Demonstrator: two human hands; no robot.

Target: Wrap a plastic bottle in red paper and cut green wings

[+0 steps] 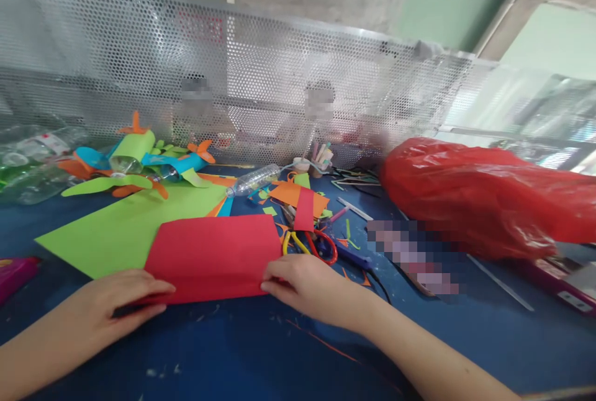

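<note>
Red sheet [216, 252] pinched at both near corners

Head view, the only one. From where I stand, the red sheet is right in front of the person, low over the blue table [242, 351], its far left part overlapping the green sheet [116, 233]. A darker band runs along its near edge; looks like a crease or bend, can't tell how deep.

Step in hand, my read: shaping or lining up that near edge. Next move probably calls for an even grip at both ends, so the edge runs straight and the paper doesn't skew.

Left hand [125, 295]: at the near left corner, fingers on top, thumb below, paper between the tips. Gap shows behind the tips, so a loose pinch, not a fist.

Right hand [302, 283]: at the near right corner, thumb and forefinger nearly closed on the paper, other fingers curled in. Tighter than the left, I'd say.

Just beyond the right hand: yellow handle [295, 243] and red handle [334, 252], scissors by the look. Red strip [304, 208] lies over orange paper [282, 195] behind them. Red bag [460, 184] well off to the right.
</note>
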